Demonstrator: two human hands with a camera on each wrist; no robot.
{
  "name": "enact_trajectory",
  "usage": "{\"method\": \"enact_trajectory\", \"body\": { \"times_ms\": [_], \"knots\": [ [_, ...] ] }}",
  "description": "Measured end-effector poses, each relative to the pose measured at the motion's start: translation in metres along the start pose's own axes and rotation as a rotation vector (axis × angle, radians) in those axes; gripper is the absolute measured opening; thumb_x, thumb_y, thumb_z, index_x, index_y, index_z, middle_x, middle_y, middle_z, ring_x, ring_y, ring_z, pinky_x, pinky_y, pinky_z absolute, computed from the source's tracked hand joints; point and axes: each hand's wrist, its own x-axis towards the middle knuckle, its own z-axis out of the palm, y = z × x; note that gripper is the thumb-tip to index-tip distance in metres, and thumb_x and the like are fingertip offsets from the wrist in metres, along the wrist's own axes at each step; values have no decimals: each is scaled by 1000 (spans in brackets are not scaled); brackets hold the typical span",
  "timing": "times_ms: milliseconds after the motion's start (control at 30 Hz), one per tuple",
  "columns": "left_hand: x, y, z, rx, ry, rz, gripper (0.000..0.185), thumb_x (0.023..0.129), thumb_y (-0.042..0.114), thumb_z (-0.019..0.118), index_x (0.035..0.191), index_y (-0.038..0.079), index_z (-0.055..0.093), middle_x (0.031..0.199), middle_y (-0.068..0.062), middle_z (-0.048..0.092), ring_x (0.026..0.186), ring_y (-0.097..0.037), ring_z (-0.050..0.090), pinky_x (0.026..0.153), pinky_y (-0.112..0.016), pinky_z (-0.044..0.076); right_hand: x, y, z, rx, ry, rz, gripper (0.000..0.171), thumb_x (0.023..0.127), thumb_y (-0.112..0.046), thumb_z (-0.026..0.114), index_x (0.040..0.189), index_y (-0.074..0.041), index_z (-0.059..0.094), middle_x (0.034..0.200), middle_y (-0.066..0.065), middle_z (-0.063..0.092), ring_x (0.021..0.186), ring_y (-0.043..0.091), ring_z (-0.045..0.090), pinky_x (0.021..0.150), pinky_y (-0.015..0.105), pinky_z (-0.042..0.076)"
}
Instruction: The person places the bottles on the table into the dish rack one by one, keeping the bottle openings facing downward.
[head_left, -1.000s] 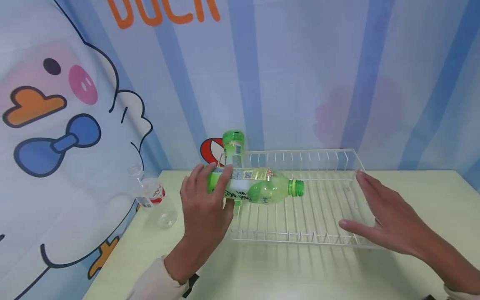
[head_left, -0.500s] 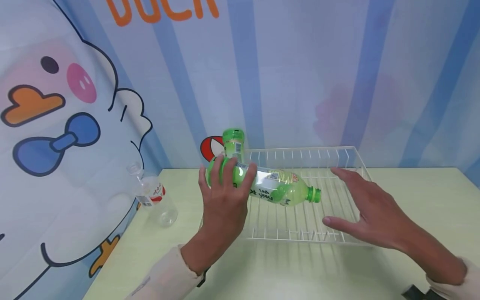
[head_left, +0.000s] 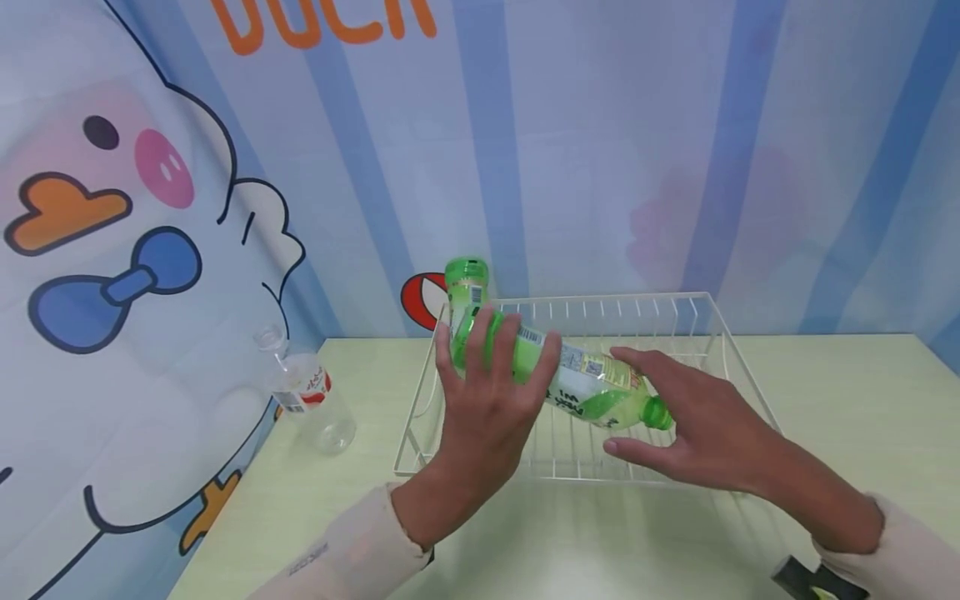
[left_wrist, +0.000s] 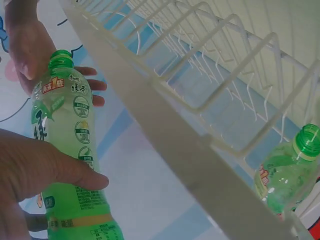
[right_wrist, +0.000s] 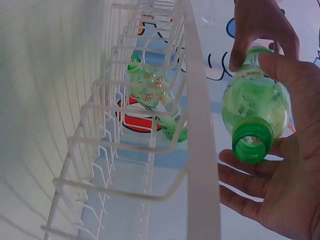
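Observation:
My left hand (head_left: 483, 400) grips the base end of a capless green bottle (head_left: 577, 379), which lies tilted over the white wire rack (head_left: 705, 329) with its neck pointing right and down. In the left wrist view the thumb (left_wrist: 55, 172) wraps over the bottle's label (left_wrist: 75, 130). My right hand (head_left: 697, 421) has straight fingers beside the neck, and its palm (right_wrist: 290, 195) sits just under the open mouth (right_wrist: 252, 142). A second green bottle (head_left: 467, 287) stands in the rack's back left corner.
A clear bottle with a red label (head_left: 307, 392) lies on the pale green table (head_left: 840, 400) at the left, against the cartoon backdrop (head_left: 112, 250). The striped curtain rises right behind the rack.
My left hand has carried the green bottle to the right over the rack, its neck dipping lower. My right hand has moved left to meet the neck.

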Motion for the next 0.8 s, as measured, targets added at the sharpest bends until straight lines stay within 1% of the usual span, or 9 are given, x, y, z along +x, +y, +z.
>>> {"method": "enact_trajectory", "body": {
  "times_ms": [100, 200, 300, 500, 633, 700, 800],
  "knots": [
    [2, 4, 0, 11, 28, 34, 56, 76, 21, 81, 130, 23, 65, 134, -18, 50, 134, -41, 39, 103, -72, 29, 3, -2, 4, 16, 13, -3, 85, 82, -55, 76, 148, -15, 41, 120, 3, 62, 81, 10, 55, 62, 30, 46],
    [3, 6, 0, 28, 60, 59, 53, 77, 24, 80, 128, 23, 66, 134, -18, 51, 133, -41, 41, 103, -71, 29, 5, -2, 7, 16, 43, -14, 80, 82, -50, 78, 144, -11, 45, 108, 0, 63, 76, 8, 53, 59, 26, 46],
    [3, 6, 1, 48, 71, 69, 53, 77, 26, 80, 128, 24, 66, 135, -18, 51, 134, -41, 40, 103, -71, 29, 7, -2, 9, 5, 70, -24, 77, 81, -45, 80, 140, -9, 48, 99, -2, 62, 73, 7, 52, 55, 24, 45],
    [3, 2, 1, 28, 50, 74, 64, 75, 23, 83, 134, 22, 61, 140, -20, 48, 138, -43, 35, 105, -71, 27, 5, -2, 9, -12, 87, -12, 74, 81, -43, 80, 138, -8, 47, 92, -3, 60, 69, 8, 49, 51, 23, 42],
    [1, -1, 1, 9, 36, 77, 69, 74, 21, 82, 138, 22, 57, 142, -21, 45, 140, -44, 32, 106, -71, 25, 3, 0, 8, -28, 89, -1, 75, 82, -43, 79, 139, -7, 47, 91, -2, 59, 68, 10, 48, 51, 23, 42],
    [-1, -3, 0, -2, 26, 66, 70, 75, 20, 82, 139, 22, 56, 143, -21, 44, 140, -44, 31, 106, -71, 25, 2, 1, 9, -33, 90, -2, 75, 83, -43, 79, 140, -6, 47, 91, -2, 59, 68, 10, 48, 51, 23, 42],
    [-2, -8, -1, -60, 18, 23, 71, 76, 24, 83, 141, 21, 53, 144, -21, 42, 141, -44, 29, 106, -71, 27, 3, 2, 9, -32, 94, -8, 75, 83, -43, 79, 140, -6, 46, 92, -1, 60, 68, 10, 49, 50, 22, 42]
  ]
}}
